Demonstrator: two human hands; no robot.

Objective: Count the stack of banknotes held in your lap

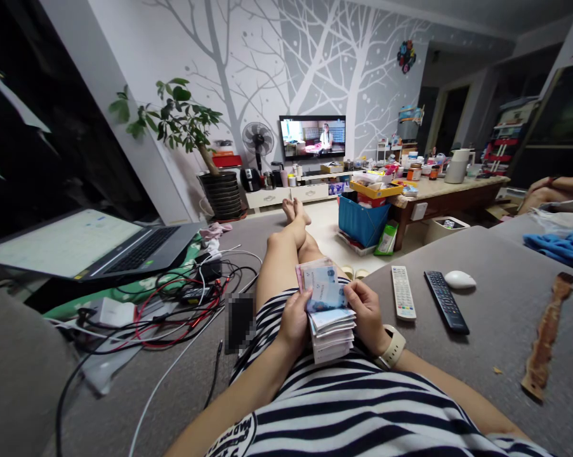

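Note:
Over my lap, my left hand grips the left side of a bundle of paper slips that look like small leaflets or banknotes. The lower part of the bundle is white and fanned into several layers. Above it stand blue and pinkish printed notes. My right hand, with a pale watch on its wrist, pinches the right edge of a blue note. Both hands are closed, and the fingertips behind the paper are hidden. Striped clothing lies beneath the bundle.
A white remote, a black remote and a white mouse lie to my right, with a brown strip farther out. On my left are tangled cables and an open laptop. Another person's arm shows at far right.

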